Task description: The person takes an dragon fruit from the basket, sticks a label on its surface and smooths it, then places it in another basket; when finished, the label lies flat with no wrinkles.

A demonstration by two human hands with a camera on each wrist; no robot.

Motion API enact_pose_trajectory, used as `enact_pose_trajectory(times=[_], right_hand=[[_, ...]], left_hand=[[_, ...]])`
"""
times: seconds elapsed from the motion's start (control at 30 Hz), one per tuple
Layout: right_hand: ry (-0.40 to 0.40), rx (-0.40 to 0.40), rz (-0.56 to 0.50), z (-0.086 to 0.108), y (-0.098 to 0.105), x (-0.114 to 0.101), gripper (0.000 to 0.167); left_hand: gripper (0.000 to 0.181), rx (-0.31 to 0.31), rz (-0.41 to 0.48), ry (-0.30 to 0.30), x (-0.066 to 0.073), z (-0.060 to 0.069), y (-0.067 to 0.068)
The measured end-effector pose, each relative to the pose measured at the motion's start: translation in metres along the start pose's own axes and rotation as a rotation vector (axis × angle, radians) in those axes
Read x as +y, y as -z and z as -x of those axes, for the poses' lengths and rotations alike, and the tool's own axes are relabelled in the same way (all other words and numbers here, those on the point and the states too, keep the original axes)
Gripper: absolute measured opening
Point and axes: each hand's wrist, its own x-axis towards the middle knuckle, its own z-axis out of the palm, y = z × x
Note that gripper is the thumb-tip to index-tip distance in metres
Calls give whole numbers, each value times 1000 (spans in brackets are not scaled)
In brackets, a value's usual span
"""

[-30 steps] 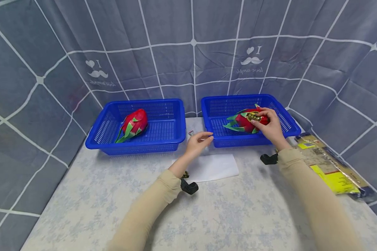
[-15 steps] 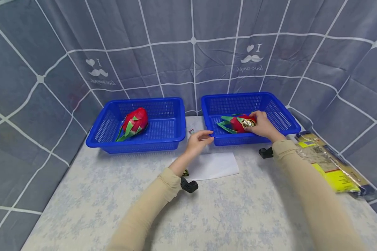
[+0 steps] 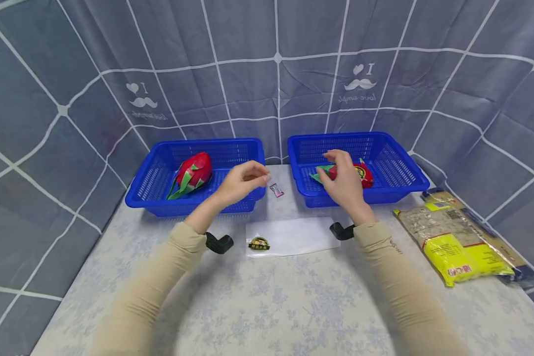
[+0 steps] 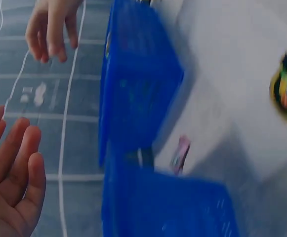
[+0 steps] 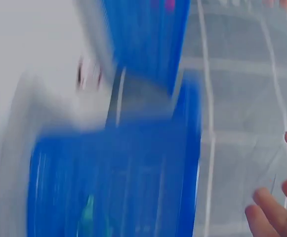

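Blue right basket (image 3: 384, 197) holds a dragon fruit (image 3: 367, 176); right hand (image 3: 344, 183) above it, left hand (image 3: 240, 185) leftward, both empty, loosely curved.

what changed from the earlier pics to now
The right hand let go of the dragon fruit in the right basket and moved left; the left hand also moved left, uncovering the emblem on the white sheet. The other dragon fruit stayed in the left basket.
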Motion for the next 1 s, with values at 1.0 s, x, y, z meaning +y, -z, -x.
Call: enact_pose_trajectory(times=[1.0], right_hand=[[-294, -386, -593, 28, -113, -49, 31]], left_hand=[[33, 355, -315, 389, -74, 21, 132]])
